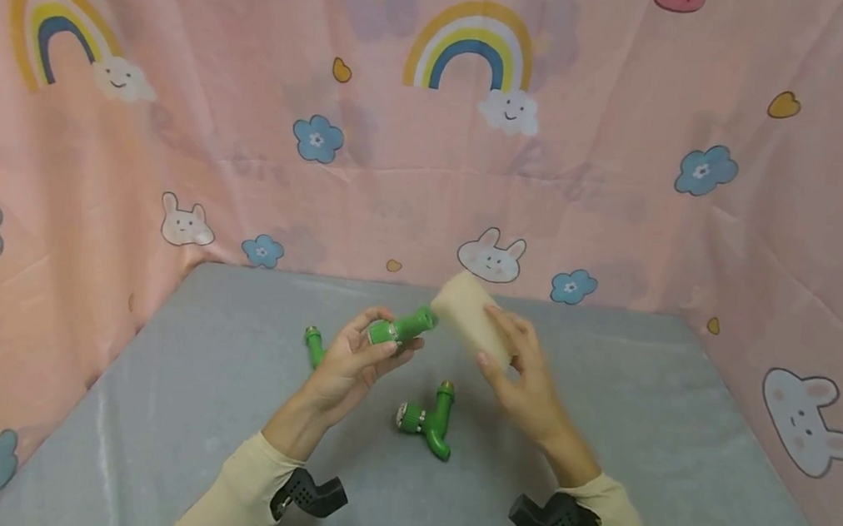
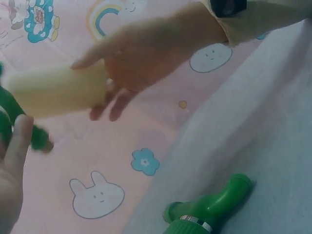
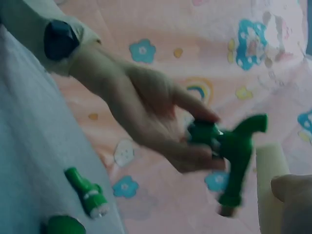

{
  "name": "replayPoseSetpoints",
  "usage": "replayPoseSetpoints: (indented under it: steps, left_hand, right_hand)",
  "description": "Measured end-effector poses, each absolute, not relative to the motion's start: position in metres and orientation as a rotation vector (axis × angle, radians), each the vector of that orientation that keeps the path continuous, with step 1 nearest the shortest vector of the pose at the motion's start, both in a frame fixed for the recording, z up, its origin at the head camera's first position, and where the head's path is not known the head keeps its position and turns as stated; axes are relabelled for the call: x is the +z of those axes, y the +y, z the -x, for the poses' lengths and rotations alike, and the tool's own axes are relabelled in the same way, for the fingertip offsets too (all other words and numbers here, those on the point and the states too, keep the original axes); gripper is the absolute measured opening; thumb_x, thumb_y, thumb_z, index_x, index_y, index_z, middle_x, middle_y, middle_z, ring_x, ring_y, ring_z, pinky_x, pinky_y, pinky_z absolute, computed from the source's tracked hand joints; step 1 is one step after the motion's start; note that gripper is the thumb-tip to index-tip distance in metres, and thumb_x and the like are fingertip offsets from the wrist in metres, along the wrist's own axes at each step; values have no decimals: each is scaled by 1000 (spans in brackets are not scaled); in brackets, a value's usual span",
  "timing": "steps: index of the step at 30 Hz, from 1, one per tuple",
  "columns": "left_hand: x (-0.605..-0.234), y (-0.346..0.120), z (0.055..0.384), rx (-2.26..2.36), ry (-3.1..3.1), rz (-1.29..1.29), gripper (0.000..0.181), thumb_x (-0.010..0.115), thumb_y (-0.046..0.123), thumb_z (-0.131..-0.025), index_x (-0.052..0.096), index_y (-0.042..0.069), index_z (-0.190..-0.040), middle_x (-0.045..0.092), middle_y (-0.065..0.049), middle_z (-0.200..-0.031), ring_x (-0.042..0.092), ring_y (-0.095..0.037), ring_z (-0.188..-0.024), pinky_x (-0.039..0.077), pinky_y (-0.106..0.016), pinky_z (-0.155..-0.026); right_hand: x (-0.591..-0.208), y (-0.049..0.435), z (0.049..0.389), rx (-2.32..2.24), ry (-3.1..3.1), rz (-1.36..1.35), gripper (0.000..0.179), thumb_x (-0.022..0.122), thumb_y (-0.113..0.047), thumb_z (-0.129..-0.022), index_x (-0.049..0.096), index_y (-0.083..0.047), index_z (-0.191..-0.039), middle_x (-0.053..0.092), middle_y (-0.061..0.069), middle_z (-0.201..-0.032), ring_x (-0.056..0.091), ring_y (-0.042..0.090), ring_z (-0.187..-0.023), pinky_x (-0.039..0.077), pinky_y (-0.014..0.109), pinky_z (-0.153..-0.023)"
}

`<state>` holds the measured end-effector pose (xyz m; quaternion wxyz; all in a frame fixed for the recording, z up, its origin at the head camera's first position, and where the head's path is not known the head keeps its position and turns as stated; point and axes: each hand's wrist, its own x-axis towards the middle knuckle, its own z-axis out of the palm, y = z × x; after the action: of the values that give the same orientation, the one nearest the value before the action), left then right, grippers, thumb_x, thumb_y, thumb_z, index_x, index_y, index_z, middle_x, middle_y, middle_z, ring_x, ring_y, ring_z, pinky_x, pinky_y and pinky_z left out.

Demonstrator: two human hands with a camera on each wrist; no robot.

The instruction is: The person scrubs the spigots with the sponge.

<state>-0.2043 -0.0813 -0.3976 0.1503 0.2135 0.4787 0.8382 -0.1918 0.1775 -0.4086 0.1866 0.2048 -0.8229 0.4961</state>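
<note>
My left hand (image 1: 352,367) holds a green tap (image 1: 413,324) above the table, fingers and thumb round its ribbed handle. In the right wrist view the same tap (image 3: 238,148) shows its curved spout and brassy threaded end. A pale yellow, sponge-like pad (image 1: 471,316) is gripped in my right hand (image 1: 531,388), thumb on one side and fingers on the other. The pad's near end comes close beside the tap. Below, between the hands, a second green tap (image 1: 439,425) lies on the table. Behind my left hand a third green tap (image 1: 314,345) is partly hidden.
A grey-blue cloth (image 1: 646,450) covers the table. Pink curtains (image 1: 606,212) printed with rainbows, rabbits and flowers hang along its back and sides. Black cameras (image 1: 553,517) are strapped to both wrists, over cream sleeves.
</note>
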Motion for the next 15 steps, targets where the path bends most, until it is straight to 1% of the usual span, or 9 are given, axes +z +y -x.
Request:
replayPoseSetpoints:
  steps: [2,4,5,7,9,10,12,14,15]
  left_hand:
    - [-397,-81,205,2391,1426,-613,24,56,4,-102,48,18,-120,73,4,-114,70,-15,-115,55,-30,-102]
    - [-397,-81,205,2387,1496,-594,21,58,9,-102,50,19,-119,76,8,-108,71,-12,-113,56,-27,-96]
    - [-397,-81,205,2387,1536,-578,20,57,9,-102,51,20,-118,77,9,-104,71,-10,-110,56,-26,-91]
    - [-398,-81,204,2389,1602,-537,19,56,9,-102,53,20,-117,77,11,-99,70,-5,-99,53,-22,-81]
    - [-398,-81,204,2396,1631,-484,19,56,9,-101,53,20,-116,78,12,-95,66,-1,-88,49,-20,-72]
    - [-399,-82,204,2397,1634,-466,18,56,10,-102,53,20,-116,78,12,-95,63,-1,-84,47,-19,-70]
    - [-399,-82,204,2402,1624,-436,17,58,13,-102,51,18,-117,78,12,-97,59,-1,-80,45,-18,-67]
    - [-400,-81,205,2398,1614,-422,22,61,17,-102,48,16,-120,79,10,-102,60,-1,-81,47,-17,-68]
    - [-400,-81,206,2394,1609,-416,26,62,18,-102,46,15,-122,79,9,-103,62,-1,-83,49,-17,-69]
  right_hand:
    - [-408,173,189,1393,-2289,-662,63,65,-4,-95,43,-12,-153,42,22,-144,50,28,-115,51,24,-86]
    - [-410,170,189,1394,-2293,-683,63,64,-4,-96,42,-11,-154,41,23,-144,50,29,-115,52,25,-86]
    - [-412,171,189,1398,-2311,-658,62,63,-5,-97,41,-11,-154,40,23,-145,50,30,-115,51,26,-84]
    - [-418,174,193,1383,-2373,-552,59,62,-7,-99,41,-10,-154,39,24,-145,51,32,-112,50,25,-80]
    - [-423,181,197,1371,-2432,-425,58,61,-11,-100,41,-9,-154,38,26,-145,52,34,-111,49,25,-78]
    - [-424,183,199,1372,-2442,-374,57,61,-13,-101,41,-8,-154,37,26,-145,52,35,-112,49,25,-77]
    - [-422,185,200,1382,-2420,-316,58,61,-14,-100,40,-9,-154,37,27,-146,50,35,-115,47,25,-80]
    - [-414,183,196,1389,-2328,-361,59,62,-11,-99,41,-9,-154,40,26,-145,49,32,-116,47,25,-80]
    - [-409,180,193,1384,-2277,-415,61,62,-8,-97,41,-10,-154,41,25,-144,49,28,-115,47,24,-81]
